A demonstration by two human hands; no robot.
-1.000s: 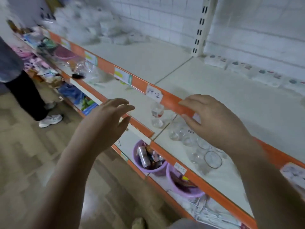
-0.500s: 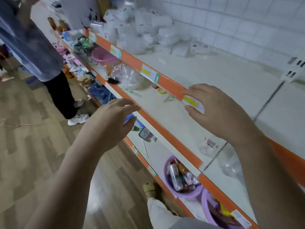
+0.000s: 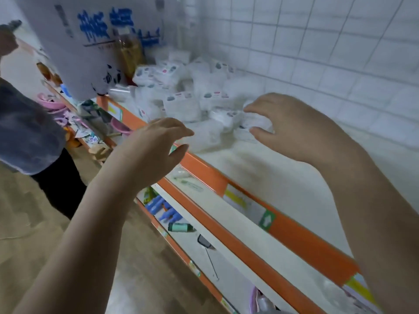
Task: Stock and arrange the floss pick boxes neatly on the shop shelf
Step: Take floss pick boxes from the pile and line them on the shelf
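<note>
Reaching over a white top shelf [image 3: 283, 177] with an orange front rail [image 3: 301, 241], left hand [image 3: 156, 146] and right hand [image 3: 292, 128] both loosely spread and empty, blurred floss pick boxes [image 3: 181, 96] heaped against the white tiled wall [image 3: 317, 53], wood-look floor [image 3: 34, 223] below.

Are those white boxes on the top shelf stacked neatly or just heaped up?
Heaped. The boxes lie in a loose pile at mixed angles against the tiled wall, not in rows. Blur hides finer detail.

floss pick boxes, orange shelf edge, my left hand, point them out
floss pick boxes [image 3: 181, 105]: head view, front of pile
orange shelf edge [image 3: 301, 243]: head view, bare orange strip
left hand [image 3: 154, 150]: head view, back of hand
</note>
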